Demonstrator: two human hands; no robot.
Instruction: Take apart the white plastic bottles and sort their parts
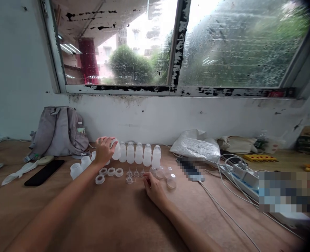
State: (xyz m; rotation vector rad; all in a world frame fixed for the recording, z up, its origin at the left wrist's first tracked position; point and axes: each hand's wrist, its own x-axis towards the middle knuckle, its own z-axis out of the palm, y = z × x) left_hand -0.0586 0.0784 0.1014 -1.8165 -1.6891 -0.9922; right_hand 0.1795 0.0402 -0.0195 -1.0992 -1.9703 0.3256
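My left hand point(105, 149) is closed around the top of a translucent baby bottle point(115, 154) at the left end of a row. Several similar capped baby bottles point(139, 155) stand upright to its right. My right hand point(154, 190) rests on the table with its fingers loosely bent and apart, the fingertips beside a clear bottle nipple point(142, 173). More nipples point(129, 180) lie just left of them. White collar rings point(99, 179) sit in a cluster nearer the left forearm. Uncapped bottles point(76, 170) stand left of that forearm, partly hidden by it. Clear domed caps point(171, 182) lie right of my right hand.
A grey backpack point(59, 131) leans on the wall at left, with a black phone point(44, 172) in front. At right are a silvery plastic bag point(197, 144), a charging phone partly blurred out, a power strip point(245, 183) and loose white cables point(225, 211).
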